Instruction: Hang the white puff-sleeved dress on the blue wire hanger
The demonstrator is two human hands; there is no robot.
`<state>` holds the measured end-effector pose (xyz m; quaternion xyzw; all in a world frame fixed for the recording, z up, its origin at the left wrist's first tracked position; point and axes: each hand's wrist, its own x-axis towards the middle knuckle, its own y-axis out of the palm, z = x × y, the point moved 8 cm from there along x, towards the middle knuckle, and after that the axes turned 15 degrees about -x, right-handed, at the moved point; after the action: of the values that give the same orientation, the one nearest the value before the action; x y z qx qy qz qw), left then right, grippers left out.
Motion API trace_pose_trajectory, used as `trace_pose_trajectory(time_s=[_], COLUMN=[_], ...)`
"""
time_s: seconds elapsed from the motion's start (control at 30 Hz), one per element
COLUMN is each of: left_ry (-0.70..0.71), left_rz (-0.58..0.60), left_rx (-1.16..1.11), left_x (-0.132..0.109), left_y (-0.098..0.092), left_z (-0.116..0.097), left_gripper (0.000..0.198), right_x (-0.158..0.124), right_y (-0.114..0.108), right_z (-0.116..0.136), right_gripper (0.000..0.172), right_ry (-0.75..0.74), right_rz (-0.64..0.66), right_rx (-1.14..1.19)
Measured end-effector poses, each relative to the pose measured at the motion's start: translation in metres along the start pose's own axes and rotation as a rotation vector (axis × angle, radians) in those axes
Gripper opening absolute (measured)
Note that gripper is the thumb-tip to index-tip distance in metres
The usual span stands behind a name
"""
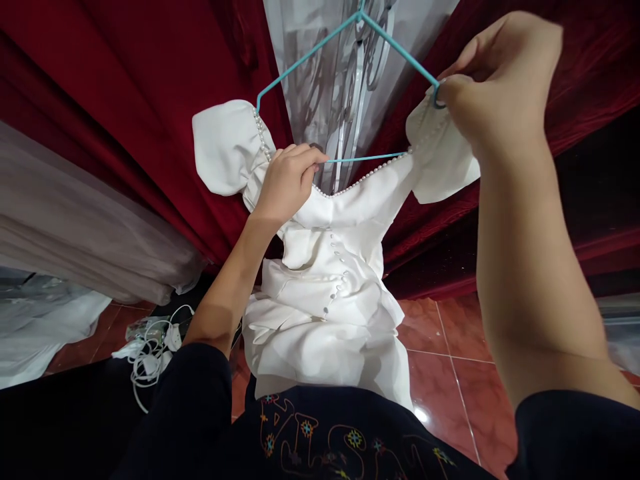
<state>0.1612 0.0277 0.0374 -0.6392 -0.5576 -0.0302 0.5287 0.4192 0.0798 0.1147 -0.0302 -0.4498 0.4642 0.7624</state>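
A white dress (345, 207) with puffed sleeves, a pearl-edged neckline and a row of small buttons hangs in front of me on a thin turquoise clothes hanger (310, 50). My left hand (290, 180) closes its fingers around the hanger's lower bar, over the dress's left bodice. At the hanger's right end, my right hand (495, 87) pinches the corner beside the pearl edge of the right sleeve (443, 150). Its fingertips partly cover that spot. The left sleeve (223, 147) hangs by its pearl edge near the hanger's other end.
Dark red curtains (150, 100) flank a pale panel with silvery scrolled metalwork (357, 87). Greyish drapes (90, 213) hang at left. A tangle of white cables (150, 360) lies low on the left, above reddish floor tiles (440, 367).
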Motion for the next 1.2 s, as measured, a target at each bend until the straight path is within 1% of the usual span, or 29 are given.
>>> trace_pose_trajectory(time_s=[0.03,0.07,0.1,0.13,0.17,0.2,0.23,0.27,0.3,0.33,0.37,0.4,0.47,0.53,0.6,0.63,0.73,0.77,0.8,0.87,0.93,1.0,1.07,1.1,1.13,1.2], left_ry=[-0.005,-0.010,-0.014,-0.016,-0.016,-0.014,-0.011,-0.007,-0.005,-0.005,-0.005,-0.001,0.023,0.066,0.105,0.122,0.202,0.200,0.172,0.081,0.008,0.008,0.020,0.026,0.028,-0.010], left_rz=[0.001,0.004,0.011,0.020,0.026,0.028,0.026,0.020,0.012,0.003,-0.005,-0.015,-0.031,-0.057,-0.146,-0.225,-0.555,-0.624,-0.652,-0.657,-0.622,-0.538,-0.430,-0.407,-0.418,-0.472], left_rx=[0.011,0.019,0.021,0.019,0.014,0.006,-0.001,-0.006,-0.006,0.001,0.013,0.026,0.045,0.055,0.062,0.064,0.089,0.098,0.107,0.128,0.182,0.263,0.298,0.297,0.287,0.255], left_x=[-0.001,-0.001,-0.001,-0.001,-0.002,-0.002,-0.002,-0.002,-0.003,-0.003,-0.005,-0.006,-0.010,-0.014,-0.017,-0.018,-0.024,-0.025,-0.023,-0.017,-0.011,-0.004,0.004,0.006,0.007,0.005], left_y=[-0.001,-0.002,-0.002,-0.002,-0.001,0.001,0.002,0.003,0.005,0.006,0.008,0.010,0.013,0.014,0.005,-0.004,-0.040,-0.049,-0.054,-0.060,-0.062,-0.062,-0.064,-0.069,-0.078,-0.101], left_z=[0.000,0.000,0.000,0.000,-0.001,-0.002,-0.003,-0.004,-0.004,-0.005,-0.005,-0.006,-0.008,-0.009,-0.006,-0.003,0.006,0.011,0.018,0.033,0.047,0.056,0.068,0.074,0.080,0.093], left_gripper=[0.032,0.032,0.032,0.033,0.033,0.034,0.034,0.033,0.033,0.032,0.032,0.031,0.033,0.037,0.041,0.042,0.039,0.040,0.043,0.045,0.040,0.035,0.037,0.041,0.046,0.052], right_x=[-0.002,-0.007,-0.014,-0.026,-0.042,-0.059,-0.074,-0.086,-0.097,-0.106,-0.114,-0.120,-0.125,-0.127,-0.129,-0.131,-0.137,-0.139,-0.139,-0.137,-0.133,-0.129,-0.125,-0.122,-0.120,-0.115], right_y=[0.004,0.003,-0.004,-0.013,-0.021,-0.023,-0.016,0.000,0.021,0.042,0.060,0.073,0.085,0.085,0.081,0.079,0.080,0.082,0.084,0.086,0.085,0.082,0.077,0.075,0.073,0.071], right_z=[-0.002,-0.002,0.002,0.009,0.018,0.028,0.038,0.046,0.048,0.045,0.039,0.032,0.021,0.019,0.025,0.029,0.040,0.042,0.042,0.039,0.034,0.030,0.026,0.024,0.021,0.017], right_gripper=[0.035,0.035,0.034,0.032,0.030,0.028,0.026,0.024,0.021,0.019,0.019,0.021,0.027,0.032,0.033,0.033,0.033,0.034,0.034,0.034,0.034,0.034,0.033,0.032,0.032,0.030], right_ry=[0.054,0.063,0.015,-0.093,-0.229,-0.355,-0.455,-0.513,-0.532,-0.530,-0.513,-0.492,-0.458,-0.436,-0.417,-0.410,-0.417,-0.421,-0.422,-0.406,-0.387,-0.379,-0.373,-0.364,-0.354,-0.342], right_rz=[0.003,-0.059,-0.179,-0.309,-0.426,-0.474,-0.428,-0.310,-0.160,-0.026,0.063,0.103,0.087,0.036,-0.004,-0.017,-0.027,-0.024,-0.019,-0.005,0.007,0.019,0.037,0.044,0.054,0.077], right_rx=[0.138,0.291,0.422,0.499,0.517,0.470,0.372,0.234,0.074,-0.073,-0.207,-0.310,-0.418,-0.413,-0.374,-0.359,-0.331,-0.325,-0.323,-0.328,-0.336,-0.337,-0.332,-0.329,-0.328,-0.328])
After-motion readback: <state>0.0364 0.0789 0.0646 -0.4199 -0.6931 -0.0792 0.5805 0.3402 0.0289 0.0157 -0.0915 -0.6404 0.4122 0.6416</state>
